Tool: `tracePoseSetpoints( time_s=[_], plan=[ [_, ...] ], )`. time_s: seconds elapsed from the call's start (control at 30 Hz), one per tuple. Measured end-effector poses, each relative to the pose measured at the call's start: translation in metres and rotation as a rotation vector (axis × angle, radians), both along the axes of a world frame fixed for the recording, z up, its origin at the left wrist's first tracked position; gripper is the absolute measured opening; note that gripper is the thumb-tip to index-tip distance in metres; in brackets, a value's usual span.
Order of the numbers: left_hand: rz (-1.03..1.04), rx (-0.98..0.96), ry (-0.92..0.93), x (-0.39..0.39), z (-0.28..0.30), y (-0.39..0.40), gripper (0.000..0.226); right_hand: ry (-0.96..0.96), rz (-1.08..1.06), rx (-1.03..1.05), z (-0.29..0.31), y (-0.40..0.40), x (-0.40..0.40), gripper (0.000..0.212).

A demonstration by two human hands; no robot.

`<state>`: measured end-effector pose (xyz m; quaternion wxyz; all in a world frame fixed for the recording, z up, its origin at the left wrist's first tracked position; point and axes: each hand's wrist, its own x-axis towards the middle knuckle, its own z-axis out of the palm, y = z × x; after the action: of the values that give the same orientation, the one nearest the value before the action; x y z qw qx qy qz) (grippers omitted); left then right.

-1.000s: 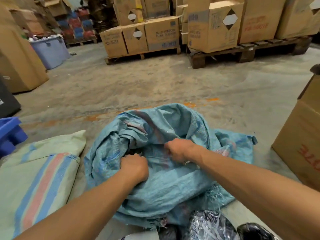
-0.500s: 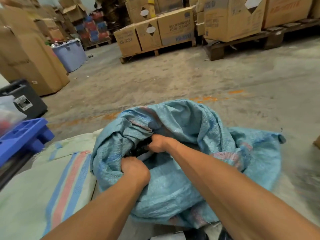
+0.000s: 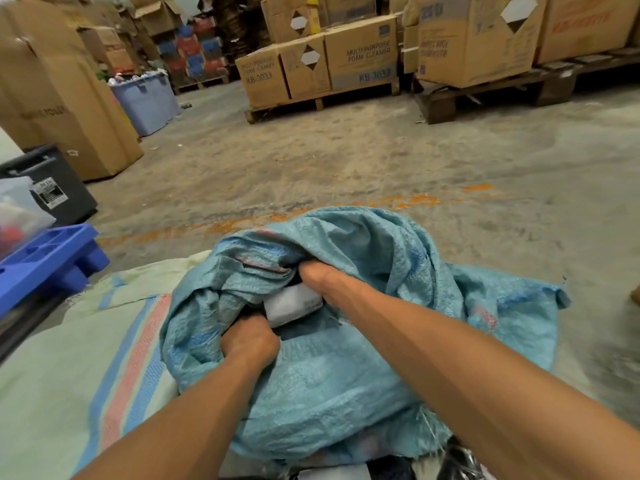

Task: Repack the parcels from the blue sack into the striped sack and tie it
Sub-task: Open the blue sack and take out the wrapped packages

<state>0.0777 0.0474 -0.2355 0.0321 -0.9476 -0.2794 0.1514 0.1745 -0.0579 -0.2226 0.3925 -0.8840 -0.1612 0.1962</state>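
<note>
The blue woven sack (image 3: 363, 368) lies crumpled on the floor in front of me, its mouth facing me. My left hand (image 3: 250, 341) grips the near edge of the mouth. My right hand (image 3: 320, 277) reaches into the opening, its fingers hidden under a fold and against a grey-white parcel (image 3: 292, 304) that shows inside. A darker parcel (image 3: 308, 329) lies under it. The pale green striped sack (image 3: 86, 358) lies flat to the left, partly under the blue one.
A blue plastic pallet (image 3: 48, 261) and a black bin (image 3: 59, 185) stand at the left. Cardboard boxes on wooden pallets (image 3: 322, 102) line the back. A tall carton (image 3: 62, 98) and a blue tub (image 3: 145, 98) are far left. Dark wrapped parcels (image 3: 460, 462) lie at the bottom edge.
My right hand has pushed deeper into the sack mouth, and the grey-white parcel now shows. My view has swung left. My left hand keeps its grip on the edge.
</note>
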Motion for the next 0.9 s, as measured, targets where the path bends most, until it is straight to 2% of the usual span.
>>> tracePoseSetpoints(
  time_s=[0.1, 0.17, 0.23, 0.3, 0.37, 0.43, 0.5, 0.6, 0.67, 0.77, 0.83, 0.9],
  plan=[
    [0.007, -0.12, -0.021, 0.004, 0.003, 0.004, 0.04, -0.038, -0.098, 0.112, 0.023, -0.014, -0.001, 0.046],
    [0.023, -0.179, -0.065, 0.007, 0.002, 0.009, 0.053, 0.054, -0.038, -0.026, 0.037, -0.028, 0.001, 0.048],
    [0.001, -0.208, -0.09, 0.008, 0.002, 0.013, 0.047, 0.144, 0.027, -0.153, 0.046, -0.048, 0.005, 0.047],
    [-0.022, -0.198, -0.104, 0.013, 0.004, 0.017, 0.044, 0.241, 0.038, -0.157, 0.059, -0.069, 0.001, 0.041],
    [0.032, -0.219, -0.082, 0.018, 0.005, 0.021, 0.051, 0.147, 0.186, -0.344, 0.065, -0.084, -0.001, 0.034],
    [-0.012, -0.199, 0.004, 0.02, 0.004, 0.023, 0.049, -0.006, 0.431, -0.59, 0.069, -0.091, -0.01, 0.049],
    [-0.044, -0.226, 0.011, 0.024, -0.002, 0.021, 0.052, -0.136, 0.547, -0.64, 0.065, -0.097, -0.013, 0.053],
    [-0.058, -0.263, 0.033, 0.025, -0.01, 0.02, 0.058, -0.471, 0.444, -0.575, 0.064, -0.109, -0.017, 0.039],
    [-0.009, -0.285, 0.003, 0.029, -0.017, 0.021, 0.054, -0.626, 0.307, -0.636, 0.063, -0.116, -0.016, 0.04],
    [0.025, -0.378, 0.103, 0.031, -0.025, 0.02, 0.069, -0.516, 0.255, -0.665, 0.059, -0.126, -0.012, 0.038],
    [-0.123, -0.332, 0.266, 0.027, -0.017, 0.014, 0.064, -0.483, 0.255, -0.73, 0.048, -0.131, -0.011, 0.036],
    [-0.131, -0.418, 0.193, 0.026, -0.015, 0.005, 0.056, -0.513, 0.222, -0.809, 0.036, -0.136, -0.012, 0.035]
  ],
)
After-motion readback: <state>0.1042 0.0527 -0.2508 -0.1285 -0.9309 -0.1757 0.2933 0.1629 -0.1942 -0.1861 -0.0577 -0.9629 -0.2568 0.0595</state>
